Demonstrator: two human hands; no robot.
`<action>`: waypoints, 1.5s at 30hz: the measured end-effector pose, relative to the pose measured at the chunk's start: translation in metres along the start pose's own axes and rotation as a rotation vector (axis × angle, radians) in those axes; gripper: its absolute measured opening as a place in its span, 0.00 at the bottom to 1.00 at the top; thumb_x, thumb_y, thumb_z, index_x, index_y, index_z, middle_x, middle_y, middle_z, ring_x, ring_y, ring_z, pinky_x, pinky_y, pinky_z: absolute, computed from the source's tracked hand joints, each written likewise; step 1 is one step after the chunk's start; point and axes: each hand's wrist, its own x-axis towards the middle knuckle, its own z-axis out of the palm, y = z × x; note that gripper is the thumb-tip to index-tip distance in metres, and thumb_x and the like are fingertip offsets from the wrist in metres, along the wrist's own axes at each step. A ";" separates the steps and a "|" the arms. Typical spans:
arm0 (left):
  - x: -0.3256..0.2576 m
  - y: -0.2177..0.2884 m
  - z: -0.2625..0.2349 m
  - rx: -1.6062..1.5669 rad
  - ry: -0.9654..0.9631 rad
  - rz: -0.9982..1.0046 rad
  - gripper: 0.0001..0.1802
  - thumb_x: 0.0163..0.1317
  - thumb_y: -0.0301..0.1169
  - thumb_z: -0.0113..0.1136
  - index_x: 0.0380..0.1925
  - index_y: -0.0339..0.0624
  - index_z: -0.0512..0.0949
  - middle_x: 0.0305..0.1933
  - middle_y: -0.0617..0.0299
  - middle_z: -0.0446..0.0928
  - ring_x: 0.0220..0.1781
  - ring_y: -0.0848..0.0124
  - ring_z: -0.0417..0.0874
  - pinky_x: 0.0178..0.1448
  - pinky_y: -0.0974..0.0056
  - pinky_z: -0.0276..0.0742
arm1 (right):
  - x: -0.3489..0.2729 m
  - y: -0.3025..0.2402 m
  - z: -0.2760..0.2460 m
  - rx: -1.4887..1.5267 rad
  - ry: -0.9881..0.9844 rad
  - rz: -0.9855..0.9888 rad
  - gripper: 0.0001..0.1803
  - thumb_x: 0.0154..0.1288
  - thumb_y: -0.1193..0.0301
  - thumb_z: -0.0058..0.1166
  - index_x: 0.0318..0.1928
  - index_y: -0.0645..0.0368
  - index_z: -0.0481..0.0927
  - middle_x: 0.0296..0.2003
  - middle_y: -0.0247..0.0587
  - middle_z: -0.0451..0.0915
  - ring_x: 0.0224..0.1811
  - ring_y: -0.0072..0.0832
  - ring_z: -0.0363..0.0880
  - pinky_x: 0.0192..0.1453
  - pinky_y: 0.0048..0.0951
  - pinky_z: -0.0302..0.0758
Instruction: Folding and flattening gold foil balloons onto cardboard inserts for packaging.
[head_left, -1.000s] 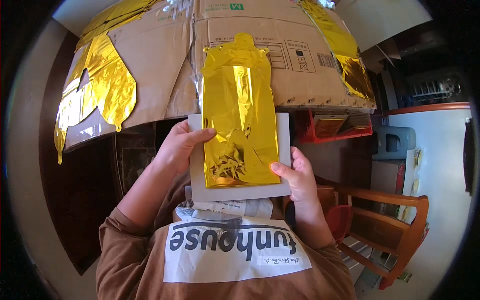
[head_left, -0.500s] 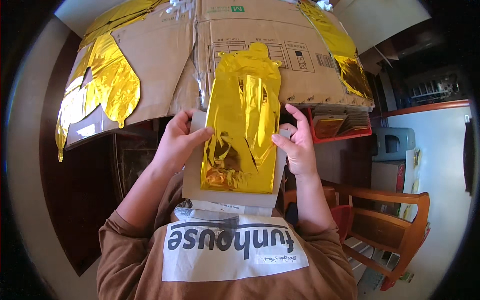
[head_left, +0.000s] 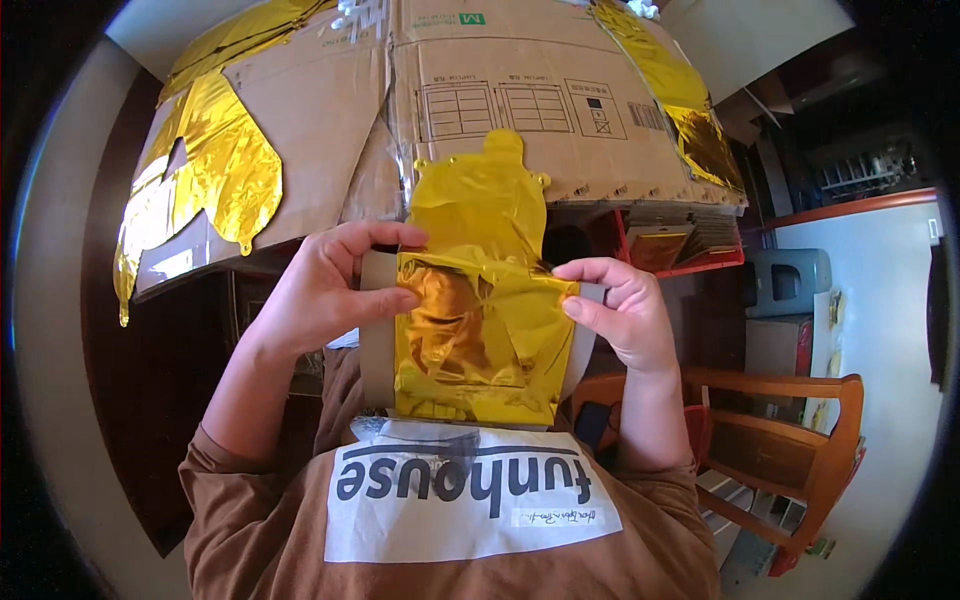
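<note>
A shiny gold foil balloon (head_left: 485,345), flat and folded, lies over a stiff grey card (head_left: 378,345) in front of my chest. My left hand (head_left: 340,285) pinches the balloon and card at their upper left, thumb on the foil. At the upper right, my right hand (head_left: 622,308) grips the same pair between thumb and bent index finger. Beyond the fold, the balloon's far part, with a rounded tab, reaches up to the cardboard's near edge. The undersides of card and foil are hidden.
A large flattened cardboard (head_left: 480,60) covers the table. More gold foil balloons lie at its left (head_left: 235,170) and right (head_left: 690,130). A red crate (head_left: 690,265) with cards stands under the right edge. To my right are a wooden chair (head_left: 780,440) and a blue-grey stool (head_left: 790,280).
The balloon and card have come down toward my body, and a crosswise fold shows between my hands. My right index finger, raised before, has bent in to the edge.
</note>
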 end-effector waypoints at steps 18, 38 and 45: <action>-0.026 -0.022 0.004 -0.228 0.057 -0.033 0.14 0.71 0.33 0.64 0.49 0.32 0.84 0.45 0.61 0.87 0.44 0.79 0.85 0.49 0.72 0.81 | -0.012 0.026 0.050 0.055 0.264 -0.197 0.11 0.76 0.68 0.58 0.50 0.62 0.82 0.41 0.28 0.85 0.43 0.13 0.78 0.50 0.21 0.74; 0.166 0.016 -0.043 -0.173 0.257 -0.240 0.19 0.68 0.38 0.65 0.46 0.30 0.81 0.38 0.56 0.84 0.33 0.69 0.87 0.32 0.61 0.84 | 0.202 -0.011 -0.060 -0.418 0.311 -0.001 0.15 0.71 0.65 0.61 0.47 0.66 0.82 0.40 0.37 0.85 0.41 0.23 0.81 0.48 0.30 0.76; 0.164 0.026 -0.035 0.094 0.261 -0.121 0.14 0.66 0.37 0.68 0.45 0.38 0.83 0.35 0.65 0.85 0.29 0.81 0.80 0.31 0.72 0.73 | 0.209 0.006 -0.068 -0.440 0.348 -0.189 0.17 0.71 0.61 0.60 0.44 0.66 0.82 0.34 0.43 0.86 0.36 0.26 0.82 0.44 0.33 0.77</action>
